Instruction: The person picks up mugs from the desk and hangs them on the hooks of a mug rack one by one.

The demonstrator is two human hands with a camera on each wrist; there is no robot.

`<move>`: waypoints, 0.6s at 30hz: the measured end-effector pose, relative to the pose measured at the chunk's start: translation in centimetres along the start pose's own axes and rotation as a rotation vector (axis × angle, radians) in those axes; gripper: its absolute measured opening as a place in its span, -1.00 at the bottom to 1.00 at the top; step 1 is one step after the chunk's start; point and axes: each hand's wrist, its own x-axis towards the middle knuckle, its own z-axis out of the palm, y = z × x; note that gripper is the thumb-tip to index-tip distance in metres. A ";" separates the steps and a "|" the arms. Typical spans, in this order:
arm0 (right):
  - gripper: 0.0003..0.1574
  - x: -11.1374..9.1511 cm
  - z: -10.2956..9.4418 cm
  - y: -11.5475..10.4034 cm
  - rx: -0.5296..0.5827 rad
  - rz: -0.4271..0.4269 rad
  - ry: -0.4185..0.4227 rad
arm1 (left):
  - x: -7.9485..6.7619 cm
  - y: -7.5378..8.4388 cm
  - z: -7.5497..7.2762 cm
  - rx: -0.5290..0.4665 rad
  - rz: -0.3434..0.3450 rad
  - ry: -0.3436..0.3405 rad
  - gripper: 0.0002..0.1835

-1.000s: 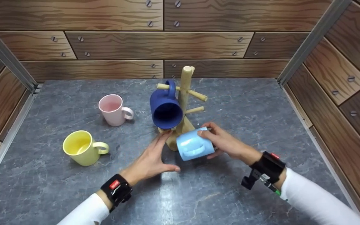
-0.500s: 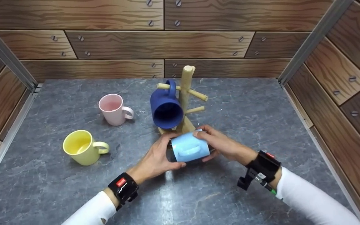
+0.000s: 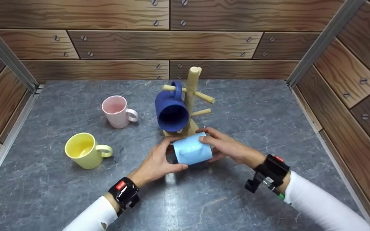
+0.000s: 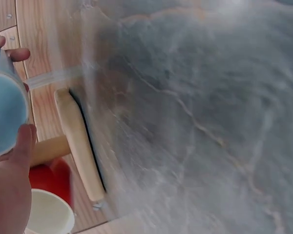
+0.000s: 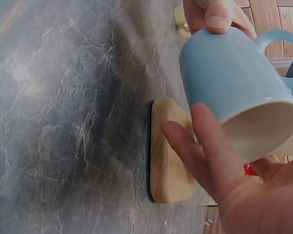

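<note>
A light blue mug lies on its side in the air before the wooden mug tree, its handle facing up toward the head camera. My left hand holds its base end, thumb at the near edge. At the open end, my right hand grips it with the thumb on top; the right wrist view shows two fingers along the rim side. A dark blue mug hangs by its handle from an upper peg. The left wrist view also catches a red mug with a pale inside, hidden in the head view.
Left of the tree stand a pink mug and, nearer, a yellow mug, both upright with handles to the right. Bare pegs stick out on the tree's right side. Wood-patterned walls enclose the grey marbled table.
My left hand, apart from the light blue mug a second ago, has closed on its base end. The mug and my right hand have shifted slightly left.
</note>
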 end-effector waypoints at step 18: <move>-0.01 0.7 0.6 -0.2 0.052 -0.027 0.018 | 0.0 -0.9 -0.7 -0.585 -0.256 -0.021 -0.04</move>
